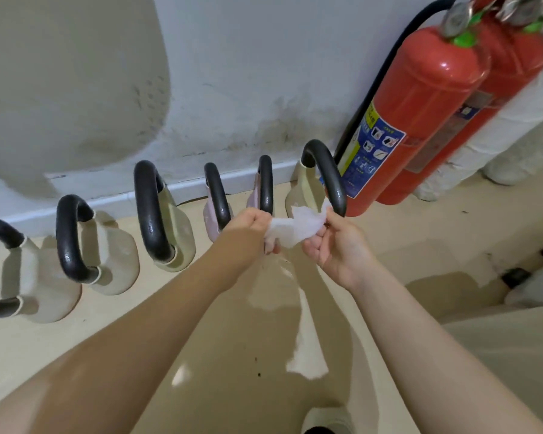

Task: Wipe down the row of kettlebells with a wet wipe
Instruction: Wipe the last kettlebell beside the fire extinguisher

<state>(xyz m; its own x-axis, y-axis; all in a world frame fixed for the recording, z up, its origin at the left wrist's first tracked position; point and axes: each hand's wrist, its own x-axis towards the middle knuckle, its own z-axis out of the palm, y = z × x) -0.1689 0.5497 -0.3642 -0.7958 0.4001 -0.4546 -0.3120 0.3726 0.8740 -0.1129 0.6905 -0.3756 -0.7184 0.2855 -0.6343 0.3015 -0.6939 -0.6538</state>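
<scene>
I see left hand [251, 227] and right hand [333, 245] stretching a crumpled wet wipe [295, 227] between them, above the wall-side kettlebells [157, 214]; two fire extinguishers [414, 114] at right.

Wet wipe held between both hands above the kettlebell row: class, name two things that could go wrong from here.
1. The wet wipe is stretched thin between the left hand and right hand; it might tear.
2. The rightmost kettlebell stands close to two red fire extinguishers leaning at the wall; wiping it hard could knock them over.
</scene>
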